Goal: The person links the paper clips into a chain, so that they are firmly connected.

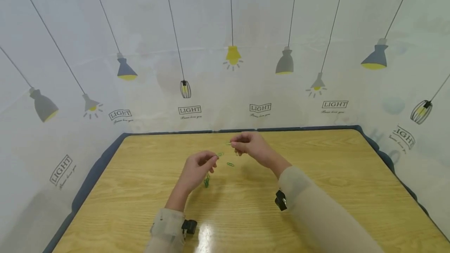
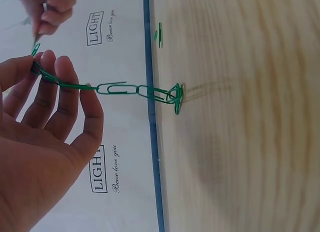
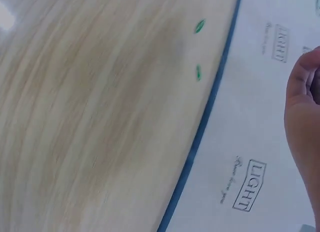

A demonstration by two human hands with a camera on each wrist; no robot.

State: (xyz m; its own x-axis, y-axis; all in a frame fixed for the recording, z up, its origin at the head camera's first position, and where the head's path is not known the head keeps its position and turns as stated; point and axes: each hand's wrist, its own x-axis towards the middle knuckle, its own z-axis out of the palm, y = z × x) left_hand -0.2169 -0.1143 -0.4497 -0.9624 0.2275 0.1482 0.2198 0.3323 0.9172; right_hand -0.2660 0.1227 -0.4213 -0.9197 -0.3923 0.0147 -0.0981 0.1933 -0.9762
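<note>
My left hand [image 1: 197, 171] pinches the upper end of a chain of green paper clips [image 2: 118, 88] between thumb and fingertips. The chain runs down past the fingers, and its lower links bunch up close over the wooden table [image 1: 316, 206]. One clip [image 1: 220, 154] sticks out beyond the left fingertips. Just beyond and to the right, my right hand [image 1: 254, 146] pinches a single green paper clip [image 1: 228, 143], pointing it toward the chain's end. A small gap separates the two hands. At the right wrist view's edge, only part of the right hand [image 3: 302, 91] shows.
Two loose green paper clips, one upper [image 3: 199, 26] and one lower [image 3: 198, 72] in the right wrist view, lie on the table near its far edge. Blue edging [image 1: 291, 129] borders the table. A pale wall covering [image 1: 211, 18] printed with lamps stands behind.
</note>
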